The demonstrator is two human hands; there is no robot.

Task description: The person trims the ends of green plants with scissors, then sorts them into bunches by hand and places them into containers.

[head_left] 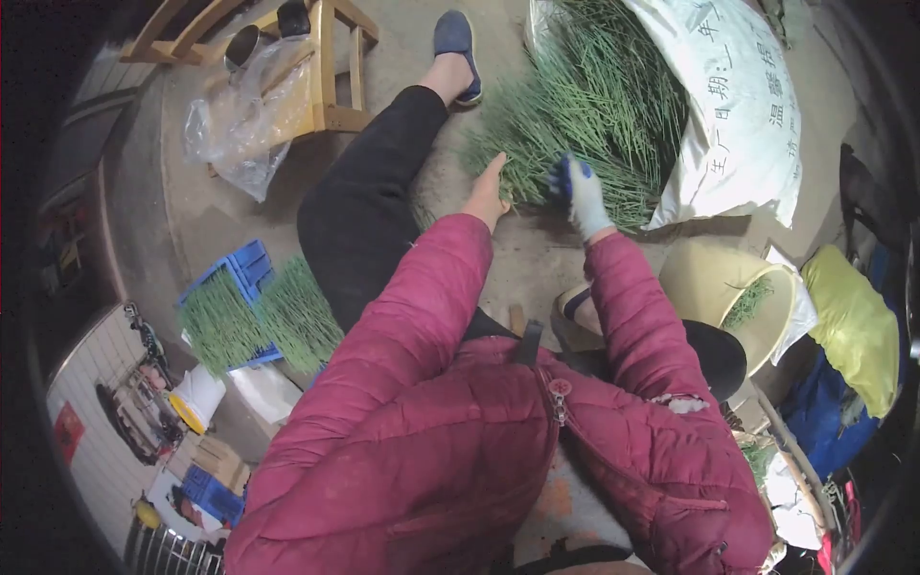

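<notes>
A big heap of thin green stems [585, 96] spills from the mouth of a white woven sack [738, 115] printed with dark characters. My bare left hand [491, 195] is at the heap's near left edge, fingers stretched forward and thumb apart. Just to its right, my right hand [578, 196] wears a white glove with blue-coated fingers. Those fingers are curled in at the near edge of the heap, around some stems. Loose stem ends lie between the two hands.
Left stands a blue crate [251, 264] with bundled green stems [222, 321]. A wooden chair [326, 72] holds a clear plastic bag [240, 125]. At right lie a cream bucket [695, 278] with some stems inside and a yellow-green sack [853, 326]. My outstretched leg [374, 182] borders the heap.
</notes>
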